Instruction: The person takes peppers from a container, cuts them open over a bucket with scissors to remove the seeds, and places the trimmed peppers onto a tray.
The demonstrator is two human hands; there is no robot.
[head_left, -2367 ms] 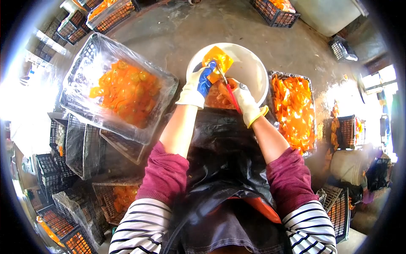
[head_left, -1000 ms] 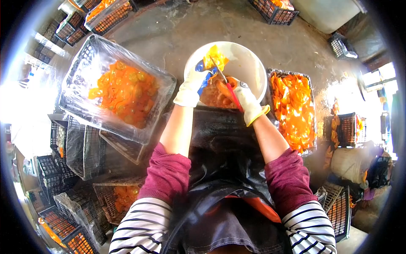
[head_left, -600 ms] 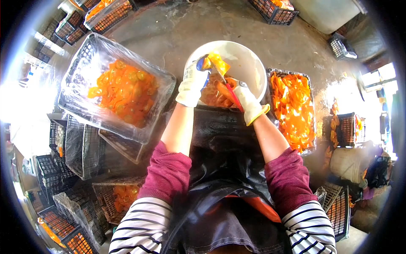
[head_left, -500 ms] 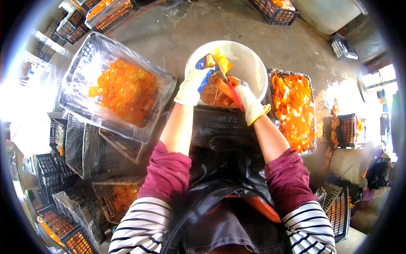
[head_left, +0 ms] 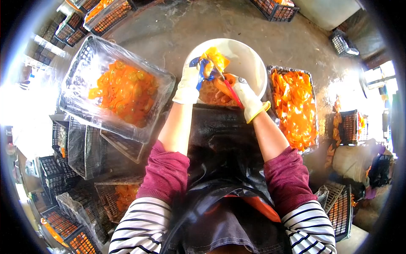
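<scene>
Over a round white tub (head_left: 253,67) my left hand (head_left: 194,80), in a white and blue glove, grips a glossy orange-yellow piece (head_left: 216,58). My right hand (head_left: 244,94), in a white glove with a yellow cuff and orange finger parts, is closed on a red-handled tool (head_left: 231,92). The tool's thin metal end reaches the lower edge of the piece, close to my left fingers; its exact shape is too small to tell. Wet orange-brown contents (head_left: 211,94) show in the tub below both hands.
A plastic-lined crate (head_left: 163,91) of orange pieces stands left of the tub, tilted. Another crate of orange pieces (head_left: 294,110) is close on the right. Stacked dark crates (head_left: 53,175) fill the lower left; a black apron (head_left: 228,139) covers my lap.
The orange-yellow piece has been turned and shifted in my left fingers, and its outline now looks more crumpled. My right hand has stayed nearly in place with the red-handled tool.
</scene>
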